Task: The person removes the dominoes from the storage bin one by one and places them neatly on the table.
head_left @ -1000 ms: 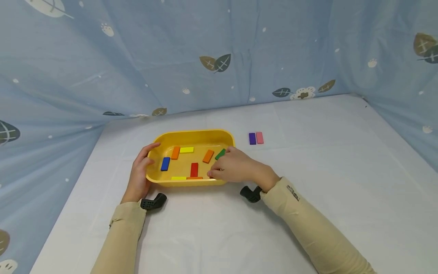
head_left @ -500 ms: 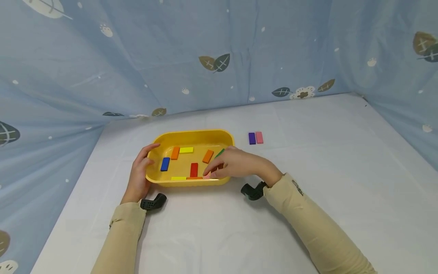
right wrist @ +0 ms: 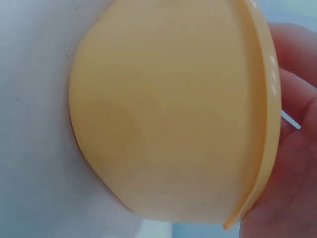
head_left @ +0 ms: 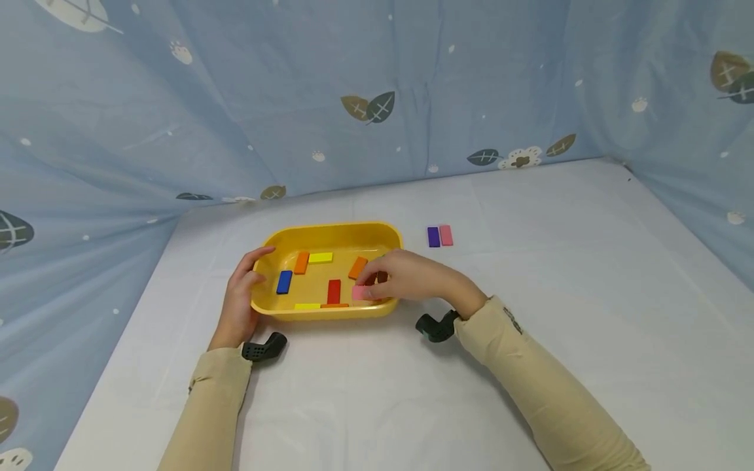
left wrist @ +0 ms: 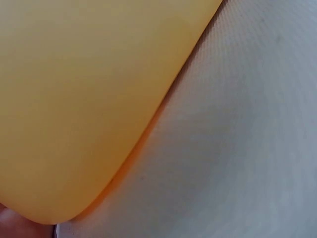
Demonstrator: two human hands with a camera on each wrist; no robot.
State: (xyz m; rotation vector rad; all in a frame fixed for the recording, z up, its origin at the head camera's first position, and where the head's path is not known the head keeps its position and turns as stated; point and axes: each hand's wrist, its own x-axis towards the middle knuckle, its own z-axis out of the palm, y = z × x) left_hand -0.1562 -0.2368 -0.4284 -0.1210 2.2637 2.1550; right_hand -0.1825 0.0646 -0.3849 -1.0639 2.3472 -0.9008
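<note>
A yellow tray (head_left: 321, 314) holds several coloured blocks, among them a blue block (head_left: 284, 282), a red block (head_left: 334, 292) and a yellow block (head_left: 321, 258). My left hand (head_left: 238, 302) grips the tray's left end, fingers at the rim. Over the tray's right part, my right hand (head_left: 408, 276) pinches a pink block (head_left: 360, 292) between thumb and fingers. Dark red pieces show beneath that hand, partly covered. In the right wrist view the tray's outer wall (right wrist: 168, 114) hides the fingertips, with the hand (right wrist: 292, 163) behind the rim.
A purple block (head_left: 433, 237) and another pink block (head_left: 446, 235) lie side by side on the white table cover (head_left: 530, 261), right of the tray. A blue patterned curtain (head_left: 283, 98) hangs behind and at both sides.
My right hand's fingers have spread and shifted slightly up, and the pink block now shows between them, moved away from the tray's near wall. The green block is now covered. My left hand stays put.
</note>
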